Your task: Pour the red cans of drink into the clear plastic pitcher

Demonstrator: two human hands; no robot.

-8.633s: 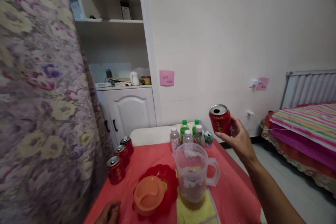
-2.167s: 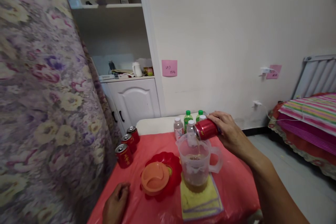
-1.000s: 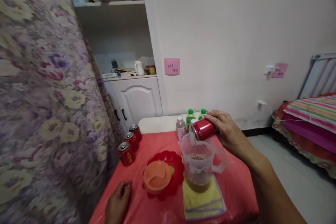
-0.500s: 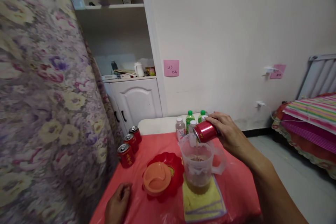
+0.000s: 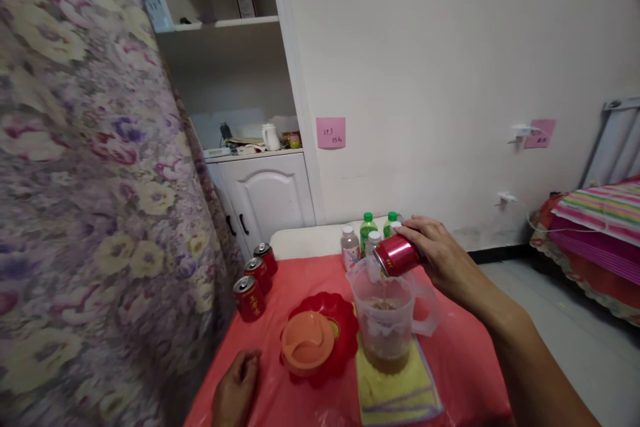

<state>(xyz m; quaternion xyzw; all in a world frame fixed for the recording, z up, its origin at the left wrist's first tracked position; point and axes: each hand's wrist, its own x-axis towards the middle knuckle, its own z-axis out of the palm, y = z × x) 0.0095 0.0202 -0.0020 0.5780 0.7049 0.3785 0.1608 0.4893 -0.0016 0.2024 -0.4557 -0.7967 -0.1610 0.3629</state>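
I hold the red can [image 5: 397, 255] tipped on its side above the clear jug [image 5: 387, 323], my right hand [image 5: 430, 253] wrapped around its far end, brown drink running down into the jug. The jug stands on a yellow cloth [image 5: 397, 393] on the red table [image 5: 300, 280]. An orange lid [image 5: 306, 351] lies beside it on a red plate [image 5: 334, 310]. My left hand [image 5: 235, 393] rests loosely curled on the table edge. Three cans [image 5: 257, 273] stand at the left.

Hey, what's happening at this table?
A person is tipping a red can with the right hand over a clear pitcher, and brownish drink runs in. The pitcher is partly full and stands on a yellow cloth. The left hand rests on the red table cover beside an orange lid on a red plate. Three more cans and some bottles stand nearby.
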